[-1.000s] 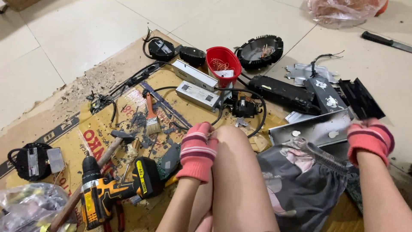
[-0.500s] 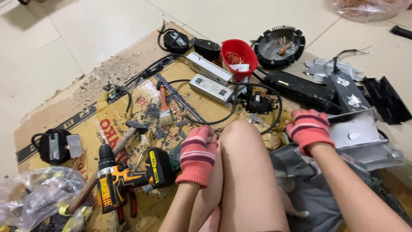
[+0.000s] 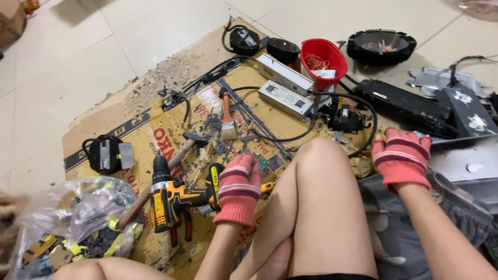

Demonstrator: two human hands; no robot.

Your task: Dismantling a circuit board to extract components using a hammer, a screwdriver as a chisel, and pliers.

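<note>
The left hand (image 3: 238, 187), in a red striped glove, rests curled just beside the yellow cordless drill (image 3: 176, 197) lying on the cardboard sheet (image 3: 171, 103) at its 9 o'clock; whether it grips anything cannot be told. The right hand (image 3: 402, 158), gloved alike, lies fingers down and empty near a black cable (image 3: 363, 111), with the red cup (image 3: 324, 57) at its 11 o'clock

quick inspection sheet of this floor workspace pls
surface: flattened cardboard on pale floor tiles, strewn with dark debris
job's things: yellow-black cordless drill beside left hand; grey metal plate by right hand
clutter: hammer, paintbrush, red bowl, two grey driver boxes, plastic bag of scraps
hands: both in red striped gloves; whether they grip anything cannot be told
cables: black cable looping from the boxes
surroundings: round black housing on tiles
</note>
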